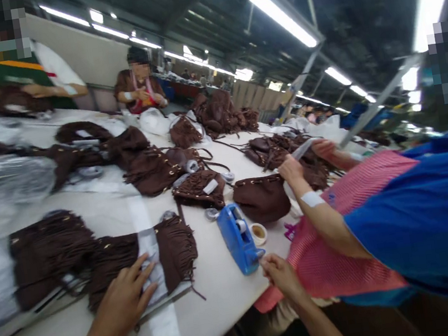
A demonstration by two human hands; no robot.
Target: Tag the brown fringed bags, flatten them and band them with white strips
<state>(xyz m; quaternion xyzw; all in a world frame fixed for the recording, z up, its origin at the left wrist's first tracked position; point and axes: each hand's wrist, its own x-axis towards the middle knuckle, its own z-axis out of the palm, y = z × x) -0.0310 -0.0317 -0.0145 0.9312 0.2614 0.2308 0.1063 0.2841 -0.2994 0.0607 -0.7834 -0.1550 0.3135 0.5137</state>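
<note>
My left hand (127, 292) lies with fingers spread on a brown fringed bag (113, 257) and the pale plastic strip (152, 266) across it. The bag's fringed right part (176, 248) shows beyond the strip. My right hand (281, 276) is closed in a pinch at the front end of a blue tape dispenser (234, 239). Whatever is between its fingertips is too small to make out. A loose roll of tape (258, 233) leans by the dispenser's right side.
More brown bags (52, 255) and clear plastic wrapping (3, 184) cover much of the table (214, 298). At right, a co-worker in a blue shirt (427, 205) handles plastic over a brown bag (262, 199). Two other people sit across the table.
</note>
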